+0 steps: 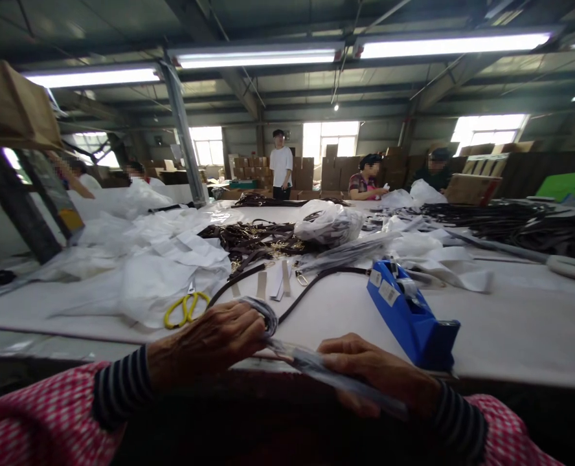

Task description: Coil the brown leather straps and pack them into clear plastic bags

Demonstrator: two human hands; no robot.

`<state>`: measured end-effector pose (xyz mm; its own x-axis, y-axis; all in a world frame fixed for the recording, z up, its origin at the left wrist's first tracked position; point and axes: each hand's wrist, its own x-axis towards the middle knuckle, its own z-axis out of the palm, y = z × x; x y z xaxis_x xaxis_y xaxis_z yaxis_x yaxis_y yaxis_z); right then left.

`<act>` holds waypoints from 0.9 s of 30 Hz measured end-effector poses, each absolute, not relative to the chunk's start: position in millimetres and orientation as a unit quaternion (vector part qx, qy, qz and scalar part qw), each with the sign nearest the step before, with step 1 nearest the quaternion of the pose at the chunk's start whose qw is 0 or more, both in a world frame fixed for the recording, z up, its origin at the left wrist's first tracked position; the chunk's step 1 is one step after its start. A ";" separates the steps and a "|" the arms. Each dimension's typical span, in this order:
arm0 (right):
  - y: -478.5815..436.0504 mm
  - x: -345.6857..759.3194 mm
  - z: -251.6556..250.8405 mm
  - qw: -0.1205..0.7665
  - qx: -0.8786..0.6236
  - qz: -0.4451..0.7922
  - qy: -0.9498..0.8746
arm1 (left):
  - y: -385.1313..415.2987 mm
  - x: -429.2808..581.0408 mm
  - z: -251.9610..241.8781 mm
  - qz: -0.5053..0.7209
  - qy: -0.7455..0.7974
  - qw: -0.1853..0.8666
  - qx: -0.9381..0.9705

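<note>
Over the table's front edge, my left hand (214, 336) is closed around the rolled end of a dark strap in a clear plastic sleeve (269, 316). My right hand (370, 369) grips the sleeve's other stretch, which hangs slanting down to the right and is slightly blurred. Left of my left hand lie scissors with yellow handles (185, 312). A blue tape dispenser (408, 320) stands beyond my right hand. Behind the hands, a loose dark strap (311, 291) curves over the table, near grey and white paper strips (280, 281).
Dark straps with gold clasps (258, 243) are heaped mid-table, beside a stuffed clear bag (329, 223). White plastic bags (146, 278) cover the left. More dark straps (525, 223) lie far right. A person (281, 165) stands across the table; others sit nearby.
</note>
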<state>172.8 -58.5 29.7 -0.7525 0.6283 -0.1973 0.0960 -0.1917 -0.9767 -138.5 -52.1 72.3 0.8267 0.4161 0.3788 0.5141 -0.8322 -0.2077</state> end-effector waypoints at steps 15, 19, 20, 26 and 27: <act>-125.2 127.2 -1.2 0.427 -0.298 0.255 -0.815 | -123.8 -114.8 73.8 -0.283 -0.492 -0.674 -0.473; -118.1 105.6 -20.2 0.538 -0.334 0.229 -0.739 | -128.6 -89.7 70.4 -0.388 -0.447 -0.690 -0.417; -114.9 100.9 -24.5 0.563 -0.347 0.229 -0.714 | -128.5 -83.5 71.5 -0.397 -0.432 -0.700 -0.407; -96.7 75.0 -39.5 0.620 -0.409 0.304 -0.597 | -107.1 -55.2 87.4 -0.497 -0.392 -0.679 -0.372; -94.6 72.7 -37.5 0.622 -0.416 0.320 -0.581 | -100.3 -51.4 88.4 -0.510 -0.392 -0.676 -0.360</act>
